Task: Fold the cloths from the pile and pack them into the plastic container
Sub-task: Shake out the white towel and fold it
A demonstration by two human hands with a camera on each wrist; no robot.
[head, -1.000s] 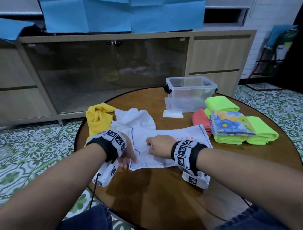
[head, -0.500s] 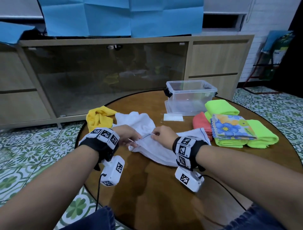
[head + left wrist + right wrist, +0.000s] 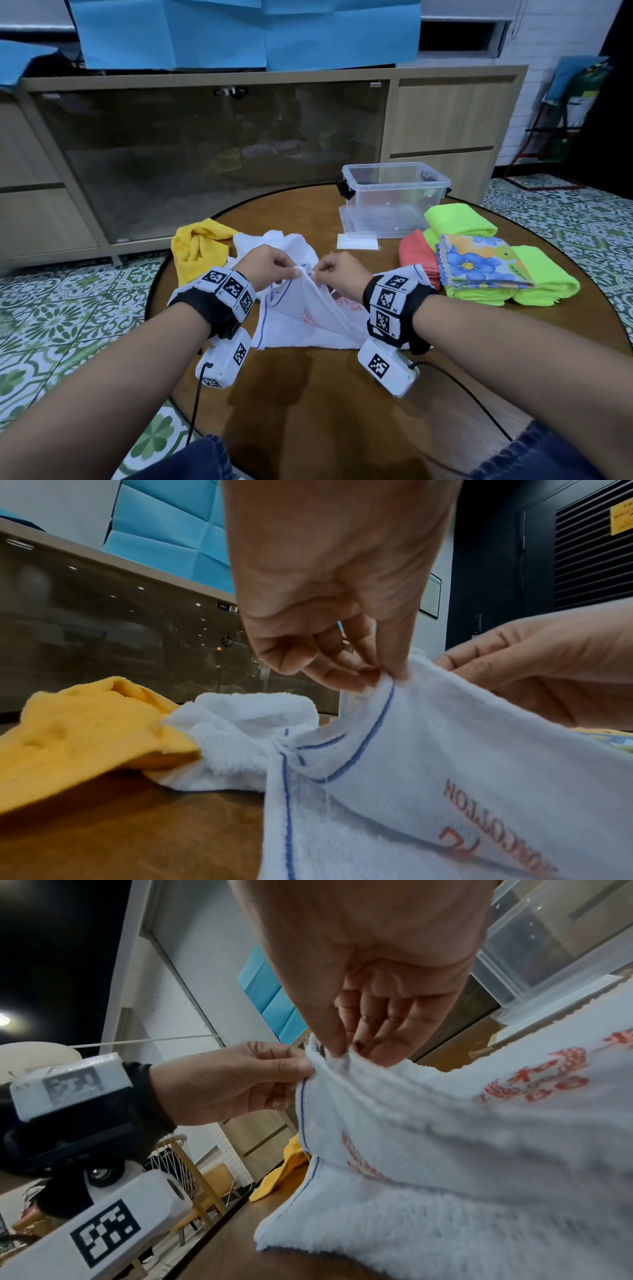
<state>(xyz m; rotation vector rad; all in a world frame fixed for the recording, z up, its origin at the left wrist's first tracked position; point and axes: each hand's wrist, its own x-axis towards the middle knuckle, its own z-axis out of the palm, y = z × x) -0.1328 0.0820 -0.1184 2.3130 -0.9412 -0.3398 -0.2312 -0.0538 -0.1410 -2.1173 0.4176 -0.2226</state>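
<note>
L hand (image 3: pixel 270 267) pinches white cloth (image 3: pixel 301 322) top edge | R hand (image 3: pixel 339 274) pinches same edge, just beside | cloth lifted, table (image 3: pixel 308 411) center | container (image 3: pixel 394 195) far edge

— What is carrying everything?
— A round wooden table (image 3: pixel 308 411).
— What is lying on it?
— Far left, a yellow cloth (image 3: pixel 197 248) beside a crumpled white cloth (image 3: pixel 274 243). Far right, a clear plastic container (image 3: pixel 394 195); nearer, folded green cloths (image 3: pixel 544 284) and a coral cloth (image 3: pixel 416 253).
</note>
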